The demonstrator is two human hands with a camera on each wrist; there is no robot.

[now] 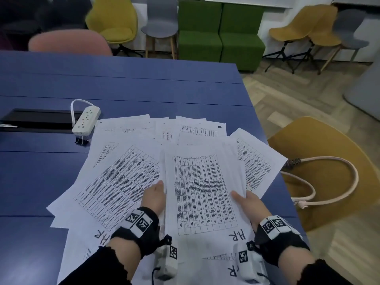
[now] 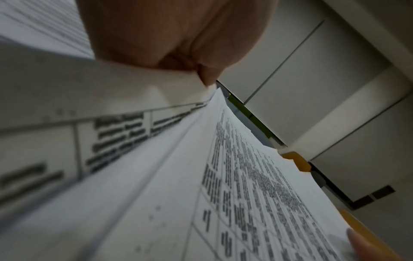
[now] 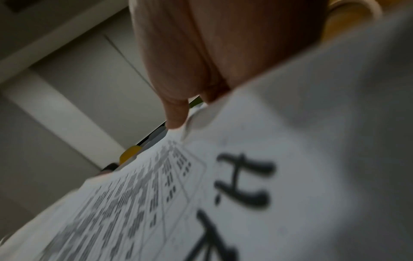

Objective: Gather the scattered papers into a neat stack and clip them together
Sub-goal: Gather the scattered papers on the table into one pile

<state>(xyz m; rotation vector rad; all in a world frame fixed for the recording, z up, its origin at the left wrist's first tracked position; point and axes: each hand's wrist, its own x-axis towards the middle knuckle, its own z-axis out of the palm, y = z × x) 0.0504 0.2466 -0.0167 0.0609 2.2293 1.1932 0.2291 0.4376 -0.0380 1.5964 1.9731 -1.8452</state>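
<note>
Several printed sheets lie fanned across the blue table [image 1: 144, 85]. Both hands hold a small bundle of sheets [image 1: 203, 188] with a table of text and "H.R" on top, raised a little over the scattered papers [image 1: 115, 182]. My left hand [image 1: 157, 192] grips the bundle's left edge; the left wrist view shows this hand [image 2: 178, 38] pinching the paper edge [image 2: 245, 176]. My right hand [image 1: 243, 199] pinches the right edge, thumb on top; the right wrist view shows its thumb [image 3: 176, 114] pressing the sheet [image 3: 245, 176]. A black binder clip [image 1: 82, 140] lies at the papers' far left.
A white power strip [image 1: 86, 120] and a black cable slot [image 1: 39, 120] sit to the left, beyond the clip. A yellow chair [image 1: 329, 161] with a pale bag handle [image 1: 329, 161] stands off the table's right edge. More chairs and green seats line the far side.
</note>
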